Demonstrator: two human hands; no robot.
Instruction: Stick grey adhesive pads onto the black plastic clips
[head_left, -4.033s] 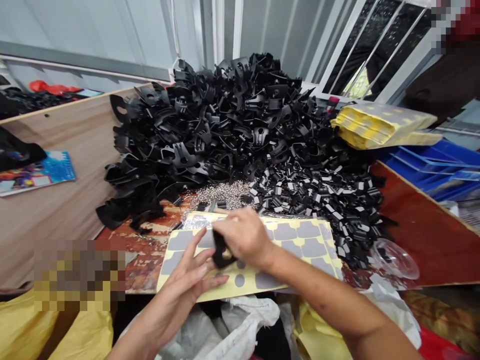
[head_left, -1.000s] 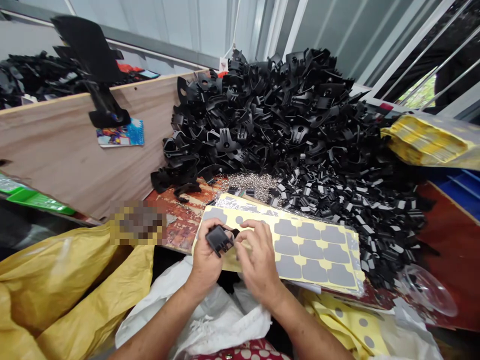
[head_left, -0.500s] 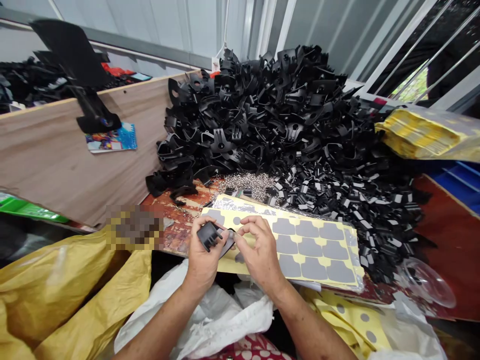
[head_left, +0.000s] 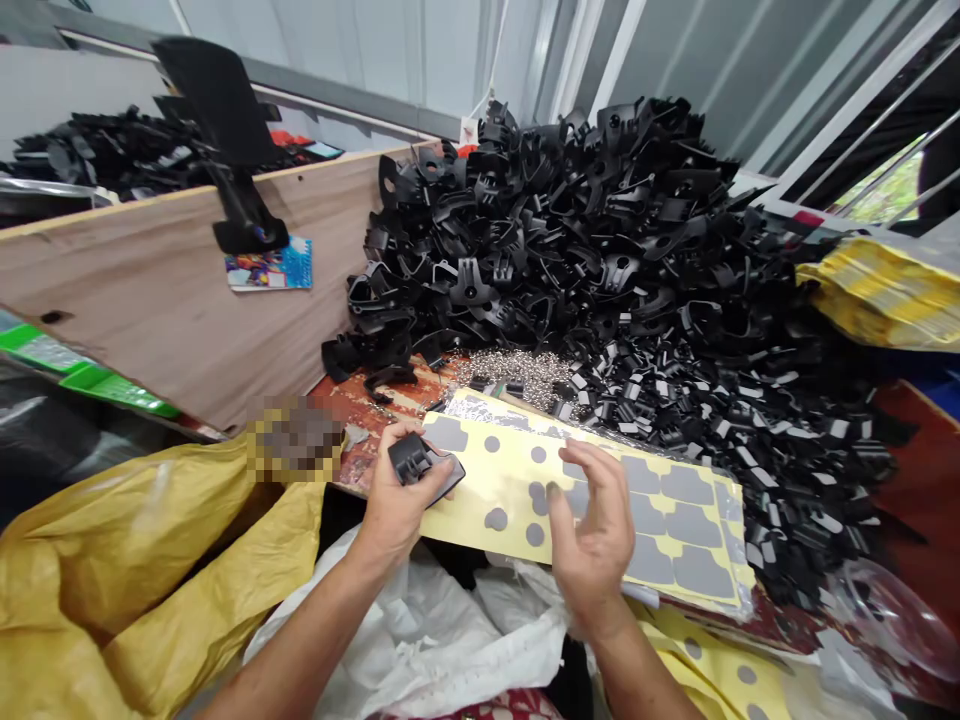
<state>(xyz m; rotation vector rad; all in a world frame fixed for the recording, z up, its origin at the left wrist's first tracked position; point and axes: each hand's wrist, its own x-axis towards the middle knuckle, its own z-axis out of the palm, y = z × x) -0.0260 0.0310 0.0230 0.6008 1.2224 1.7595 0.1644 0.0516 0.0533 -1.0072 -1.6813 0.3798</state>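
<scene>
A small black plastic part (head_left: 414,460) with a flat grey-faced plate is gripped in my left hand (head_left: 397,500), thumb resting on the plate. My right hand (head_left: 596,515) hovers over the yellow sticker sheet (head_left: 461,470), its thumb and fingers apart and nothing visible between them. The sheet carries grey round stickers and larger grey shaped ones; my right hand hides some of them.
Behind the sheet rises a big heap of black plastic parts (head_left: 525,230), with tiny silver pieces (head_left: 525,375) at its foot. A wooden board (head_left: 180,290) stands left. A clear plastic bowl (head_left: 892,615) lies right.
My right hand has moved away from the black part, to the right, and its fingers have spread. My left hand still holds the part. The view has shifted, so the scene sits further right.
</scene>
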